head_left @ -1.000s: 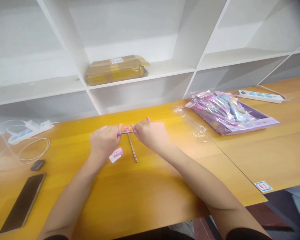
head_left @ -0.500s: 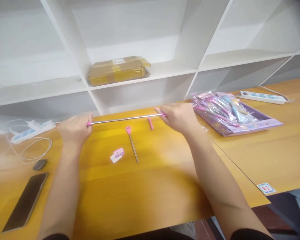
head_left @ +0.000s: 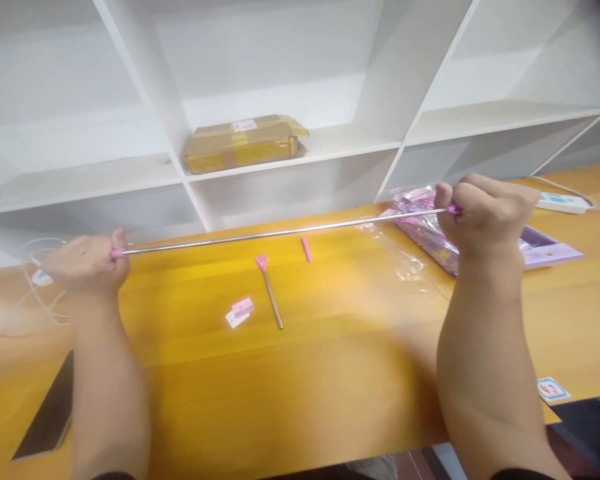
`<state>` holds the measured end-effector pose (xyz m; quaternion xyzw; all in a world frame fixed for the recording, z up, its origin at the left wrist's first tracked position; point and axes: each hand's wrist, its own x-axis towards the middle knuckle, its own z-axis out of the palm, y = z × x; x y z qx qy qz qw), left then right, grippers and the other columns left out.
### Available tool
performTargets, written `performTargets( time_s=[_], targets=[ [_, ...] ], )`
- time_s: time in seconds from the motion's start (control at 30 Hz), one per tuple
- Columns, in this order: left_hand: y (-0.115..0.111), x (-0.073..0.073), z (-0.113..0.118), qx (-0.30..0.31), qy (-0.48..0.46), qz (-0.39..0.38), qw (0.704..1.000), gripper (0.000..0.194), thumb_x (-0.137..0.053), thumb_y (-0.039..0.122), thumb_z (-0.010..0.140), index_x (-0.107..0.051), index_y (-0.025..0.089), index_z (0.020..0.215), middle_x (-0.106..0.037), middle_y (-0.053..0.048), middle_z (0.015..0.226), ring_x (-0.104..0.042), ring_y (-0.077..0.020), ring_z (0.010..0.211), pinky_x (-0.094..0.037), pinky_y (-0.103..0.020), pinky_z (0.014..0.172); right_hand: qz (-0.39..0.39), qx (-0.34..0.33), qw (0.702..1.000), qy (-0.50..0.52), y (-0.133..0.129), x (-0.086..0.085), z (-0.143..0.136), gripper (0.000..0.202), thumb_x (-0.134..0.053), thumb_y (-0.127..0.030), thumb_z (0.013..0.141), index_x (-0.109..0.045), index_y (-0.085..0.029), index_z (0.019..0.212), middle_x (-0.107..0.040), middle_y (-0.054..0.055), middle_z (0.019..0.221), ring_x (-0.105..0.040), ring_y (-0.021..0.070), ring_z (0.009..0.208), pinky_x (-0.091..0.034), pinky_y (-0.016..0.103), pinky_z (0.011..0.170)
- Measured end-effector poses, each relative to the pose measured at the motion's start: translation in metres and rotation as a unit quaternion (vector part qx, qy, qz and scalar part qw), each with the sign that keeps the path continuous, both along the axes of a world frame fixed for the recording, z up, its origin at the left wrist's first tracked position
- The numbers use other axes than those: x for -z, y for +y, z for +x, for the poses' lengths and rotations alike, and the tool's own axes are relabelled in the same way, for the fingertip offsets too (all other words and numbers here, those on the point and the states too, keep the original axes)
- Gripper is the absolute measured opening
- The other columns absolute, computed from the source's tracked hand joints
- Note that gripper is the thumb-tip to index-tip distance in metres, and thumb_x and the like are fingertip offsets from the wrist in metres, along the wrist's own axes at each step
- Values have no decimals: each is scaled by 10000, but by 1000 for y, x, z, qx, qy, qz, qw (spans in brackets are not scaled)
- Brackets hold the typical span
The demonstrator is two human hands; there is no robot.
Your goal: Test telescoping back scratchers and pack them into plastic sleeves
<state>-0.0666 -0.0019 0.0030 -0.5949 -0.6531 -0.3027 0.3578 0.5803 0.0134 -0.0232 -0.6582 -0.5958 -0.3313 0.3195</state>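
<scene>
Metal rod (head_left: 280, 232), slender, pink-ended, apparently telescopic: held up over the worktop (head_left: 300, 393), spanning from hand to hand, slightly higher at the right in view. Left-hand grip (head_left: 87, 263): fingers curled closed around one pink end. Right-hand grip (head_left: 487, 210): closed likewise around the other. Handling, as judged: light; smooth and slippery along the bare metal; stiff enough in line, yet liable to bend or kink at mid-length if loaded sideways. Best taken by the pink ends, pulled straight.

Near, at left: dark smartphone (head_left: 45, 417), partly hidden by the forearm. Near, at right: printed sticker (head_left: 553, 389) at the worktop edge.

Middle: pink-and-white card (head_left: 243, 307), overlapping a white card (head_left: 237, 319); beside these, back scratcher (head_left: 274, 300) with pink hand-shaped head, lying flat; just beyond, short pink tube (head_left: 307, 249).

Farther, at right: clear plastic wrapping (head_left: 410, 265); purple box (head_left: 555, 253) of bagged goods, partly behind the hand; white power strip (head_left: 565, 202).

Farthest: taped cardboard parcel (head_left: 243, 148) on white shelving (head_left: 350, 141).
</scene>
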Motion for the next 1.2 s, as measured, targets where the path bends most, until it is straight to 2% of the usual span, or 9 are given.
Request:
performTargets(
  time_s=[0.13,0.27,0.4,0.63,0.77,0.9,1.2],
  targets=[
    [7,5,3,19,3,-33,999,578,-604,447,909,-249,239,502,-203,18,485,-185,-169,564,-125,-333,630,-8,-11,1000,22,9,7,14,605,-470,-411,1009,-143,-257,523,-300,-1,505,-194,149,507,-216,372,601],
    [11,7,6,37,10,-30,999,575,-599,451,918,-276,235,495,-201,11,478,-213,-177,575,-121,-331,635,-12,-55,997,55,10,9,6,542,-468,-389,959,-165,-270,526,-306,3,499,-242,159,519,-240,365,590],
    [12,10,15,49,12,-13,999,570,-606,420,899,-282,227,472,-196,7,462,-233,-172,564,-128,-330,624,13,-66,994,83,10,9,-3,484,-475,-355,897,-148,-277,549,-275,-10,498,-229,162,531,-246,363,590],
    [13,15,39,78,15,-46,996,523,-658,411,813,-330,223,451,-255,1,479,-279,-161,575,-164,-310,588,9,-69,991,117,8,7,-1,455,-485,-352,875,-155,-301,565,-267,-22,515,-236,163,533,-256,365,603],
    [11,13,38,80,12,-31,996,547,-652,395,829,-293,227,452,-231,5,474,-256,-163,568,-155,-323,599,10,-52,992,117,10,7,3,482,-520,-298,857,-150,-302,548,-256,-28,499,-235,161,522,-260,361,598],
    [8,9,31,69,16,-7,997,566,-638,363,848,-257,230,450,-192,9,458,-225,-166,554,-139,-334,609,16,-66,991,114,11,6,3,485,-532,-320,868,-162,-303,556,-268,-28,502,-249,161,530,-265,358,600],
    [4,5,34,70,37,-14,997,523,-664,395,775,-291,232,446,-249,7,468,-249,-155,567,-151,-328,599,12,-68,989,128,10,7,0,472,-523,-328,848,-161,-303,546,-241,-33,493,-233,159,532,-262,362,595]
  ],
)
